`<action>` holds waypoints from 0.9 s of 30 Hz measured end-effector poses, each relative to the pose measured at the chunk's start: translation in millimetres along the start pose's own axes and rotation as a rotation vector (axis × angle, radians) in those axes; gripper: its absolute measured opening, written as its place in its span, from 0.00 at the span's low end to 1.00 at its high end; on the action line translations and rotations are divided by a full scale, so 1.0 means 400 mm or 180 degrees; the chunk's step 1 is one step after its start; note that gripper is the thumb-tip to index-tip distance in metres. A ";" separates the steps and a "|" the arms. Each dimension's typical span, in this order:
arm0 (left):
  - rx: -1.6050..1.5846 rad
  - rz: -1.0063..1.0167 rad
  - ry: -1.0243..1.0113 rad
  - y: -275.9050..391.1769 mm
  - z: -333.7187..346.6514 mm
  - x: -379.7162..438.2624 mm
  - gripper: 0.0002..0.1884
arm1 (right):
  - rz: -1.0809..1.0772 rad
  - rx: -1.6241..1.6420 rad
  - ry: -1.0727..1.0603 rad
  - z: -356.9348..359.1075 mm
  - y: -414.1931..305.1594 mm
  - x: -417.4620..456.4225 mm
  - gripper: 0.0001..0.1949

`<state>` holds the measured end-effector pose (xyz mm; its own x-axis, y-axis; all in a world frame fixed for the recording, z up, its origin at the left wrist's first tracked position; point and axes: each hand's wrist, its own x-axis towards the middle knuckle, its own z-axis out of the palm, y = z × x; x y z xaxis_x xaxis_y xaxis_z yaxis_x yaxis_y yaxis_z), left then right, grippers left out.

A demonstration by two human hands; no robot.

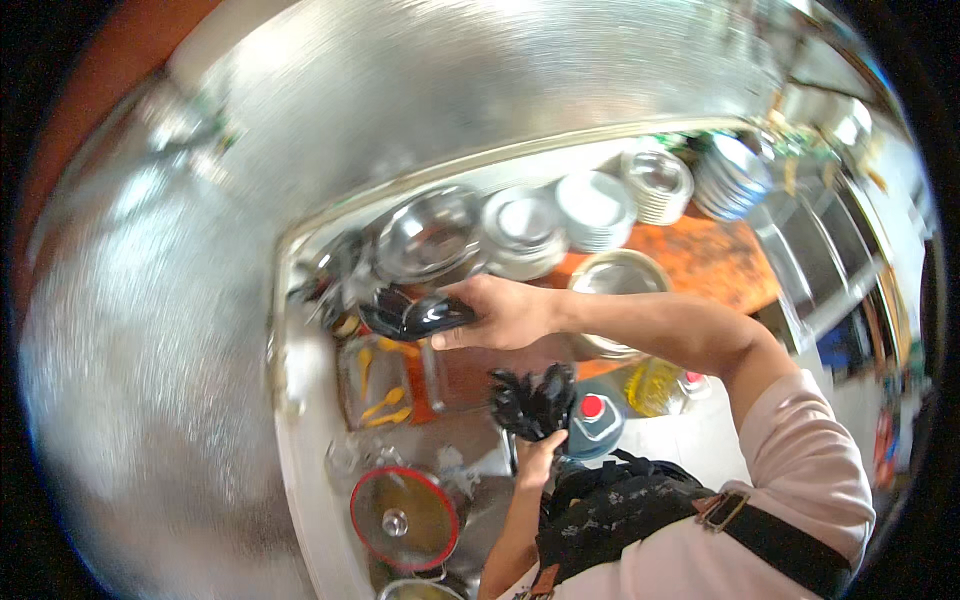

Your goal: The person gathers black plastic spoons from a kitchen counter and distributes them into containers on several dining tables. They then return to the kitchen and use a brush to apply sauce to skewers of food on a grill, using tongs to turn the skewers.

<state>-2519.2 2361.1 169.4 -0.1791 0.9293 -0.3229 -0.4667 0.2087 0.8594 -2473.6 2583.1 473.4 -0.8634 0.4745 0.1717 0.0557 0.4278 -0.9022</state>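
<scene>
My right hand (499, 311) reaches across from the right and grips glossy black utensils (435, 315); blur hides their exact kind. They are above the near edge of a large steel bowl (431, 232). Lower down, close to my body, my left hand (538, 459) holds an upright bunch of black utensils (532, 401) with rounded, spoon-like ends. A clear tray (375, 382) holding several yellow spoons (386, 405) lies to the left of that bunch.
Stacked white plates (595, 210) and bowls (658, 180) line the wall edge. A round metal tray (619, 281) lies under my right forearm. A red-capped jug (596, 427) stands beside my left hand. A red-rimmed glass lid (405, 517) is at the lower left.
</scene>
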 end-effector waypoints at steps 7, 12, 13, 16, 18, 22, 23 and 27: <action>0.0427 -0.0242 -0.0676 0.029 0.254 -0.113 0.41 | 0.0866 0.1560 0.2751 -0.279 -0.144 -0.874 0.18; 0.0719 -0.0704 -0.1019 -0.125 0.527 -0.248 0.38 | 0.0878 0.2383 0.4418 -0.174 -0.079 -1.594 0.18; 0.0765 -0.0865 -0.1107 -0.160 0.583 -0.280 0.32 | 0.0951 0.2447 0.4739 -0.133 -0.078 -1.716 0.18; 0.0976 -0.1437 -0.1501 -0.269 0.793 -0.342 0.13 | 0.1534 0.2119 0.5734 0.033 -0.063 -1.990 0.16; 0.1310 -0.1680 -0.1705 -0.345 0.902 -0.364 0.10 | 0.2206 0.1873 0.6067 0.150 -0.082 -2.106 0.15; 0.1306 -0.1563 -0.2440 -0.511 1.200 -0.407 0.11 | 0.3269 0.1421 0.5349 0.410 -0.109 -2.266 0.12; 0.1400 -0.1720 -0.2525 -0.552 1.280 -0.430 0.11 | 0.3415 0.1438 0.5023 0.460 -0.128 -2.292 0.15; 0.1781 -0.2301 -0.2958 -0.687 1.595 -0.520 0.14 | 0.3983 0.1058 0.3506 0.558 -0.142 -2.410 0.22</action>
<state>-1801.1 2304.7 253.2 0.7269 0.3690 -0.5791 0.2571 0.6357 0.7279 -1756.6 1929.6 270.8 0.3632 0.7023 -0.6122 0.1588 -0.6942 -0.7021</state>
